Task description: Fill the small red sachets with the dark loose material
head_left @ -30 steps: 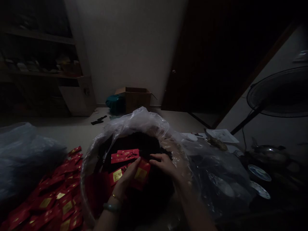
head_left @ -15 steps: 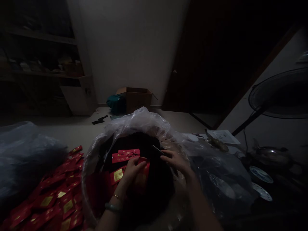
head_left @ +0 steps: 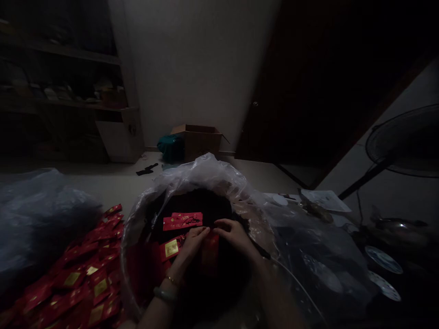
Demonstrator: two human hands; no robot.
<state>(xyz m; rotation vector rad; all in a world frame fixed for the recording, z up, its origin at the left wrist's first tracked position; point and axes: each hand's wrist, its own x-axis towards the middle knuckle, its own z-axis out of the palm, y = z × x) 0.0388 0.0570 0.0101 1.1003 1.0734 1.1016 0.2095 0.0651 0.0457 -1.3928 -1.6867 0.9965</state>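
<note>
Both my hands are over a large clear plastic bag (head_left: 212,176) full of dark loose material. My left hand (head_left: 192,242) pinches the top of a small red packet (head_left: 210,253), fingers closed on it. My right hand (head_left: 235,234) meets it at the packet's upper edge, fingers curled on the same packet. Two more red packets (head_left: 182,220) lie on the dark material just beyond my hands, and one with a gold label (head_left: 170,249) sits to the left of my left wrist.
A heap of several red packets (head_left: 73,285) lies at lower left. A bluish plastic bag (head_left: 37,219) is at far left. A cardboard box (head_left: 199,139) stands by the wall. A fan (head_left: 404,141) and plates (head_left: 382,260) are at right.
My right hand had lifted away to the right, holding something thin, and has come back to the red packet in my left hand. The view shifted slightly.
</note>
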